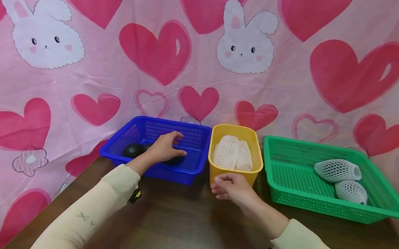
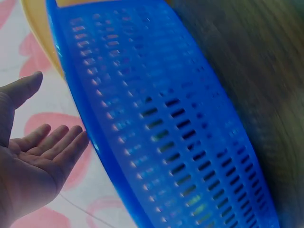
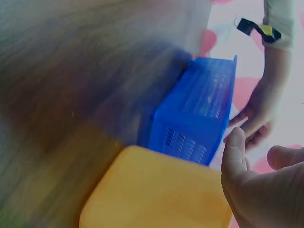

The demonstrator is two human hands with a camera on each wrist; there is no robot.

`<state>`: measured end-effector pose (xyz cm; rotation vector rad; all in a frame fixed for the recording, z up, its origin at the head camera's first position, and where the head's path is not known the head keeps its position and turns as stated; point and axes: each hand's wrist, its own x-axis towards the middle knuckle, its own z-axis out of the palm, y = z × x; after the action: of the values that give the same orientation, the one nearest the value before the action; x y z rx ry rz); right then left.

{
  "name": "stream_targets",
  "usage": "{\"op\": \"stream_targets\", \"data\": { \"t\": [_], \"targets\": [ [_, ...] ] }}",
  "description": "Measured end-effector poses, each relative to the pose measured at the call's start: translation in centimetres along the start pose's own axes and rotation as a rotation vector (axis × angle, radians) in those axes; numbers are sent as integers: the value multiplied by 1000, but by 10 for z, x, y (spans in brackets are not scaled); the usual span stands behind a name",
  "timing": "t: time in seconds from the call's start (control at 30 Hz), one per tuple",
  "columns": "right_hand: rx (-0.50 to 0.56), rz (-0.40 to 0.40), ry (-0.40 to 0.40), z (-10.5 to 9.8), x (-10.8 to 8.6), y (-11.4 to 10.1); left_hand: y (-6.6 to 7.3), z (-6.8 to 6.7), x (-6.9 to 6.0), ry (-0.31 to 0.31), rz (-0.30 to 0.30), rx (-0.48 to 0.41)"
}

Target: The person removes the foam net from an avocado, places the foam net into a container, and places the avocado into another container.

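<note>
My left hand (image 1: 165,148) hovers over the blue basket (image 1: 191,179), its fingers spread and slightly bent, holding nothing. Below it in the basket lie dark, smooth, rounded things that look like avocados (image 1: 133,150); the hand partly hides some of them. In the left wrist view the same hand (image 2: 40,161) shows a bare palm beside the basket's rim. My right hand (image 1: 235,187) is in front of the yellow bin (image 1: 239,130), fingers loosely bent with nothing between them. White foam net sleeves (image 1: 227,151) stand in that bin.
On the right, a green basket (image 1: 327,205) holds two things wrapped in white foam net (image 1: 338,170). All three containers stand in a row at the back of the brown wooden table (image 1: 183,226), against a pink cloth with hearts and rabbits.
</note>
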<state>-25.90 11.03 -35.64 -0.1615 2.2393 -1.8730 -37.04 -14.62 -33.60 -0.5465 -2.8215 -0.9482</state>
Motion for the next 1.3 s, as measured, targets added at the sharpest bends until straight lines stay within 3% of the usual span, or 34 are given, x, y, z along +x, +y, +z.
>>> {"op": "stream_targets", "data": {
  "t": [0.4,0.8,1.07,1.3],
  "targets": [
    [-58,-19,48,-38,-16,-18,26,4,-19,-7,50,-109],
    [-113,-49,71,-78,-30,-25,61,17,-34,-116,99,-213],
    [-177,-82,123,-105,-35,-26,84,37,-33,-178,171,-297],
    [-209,-111,158,-128,-37,-21,100,65,-33,-269,148,-406]
  ]
}}
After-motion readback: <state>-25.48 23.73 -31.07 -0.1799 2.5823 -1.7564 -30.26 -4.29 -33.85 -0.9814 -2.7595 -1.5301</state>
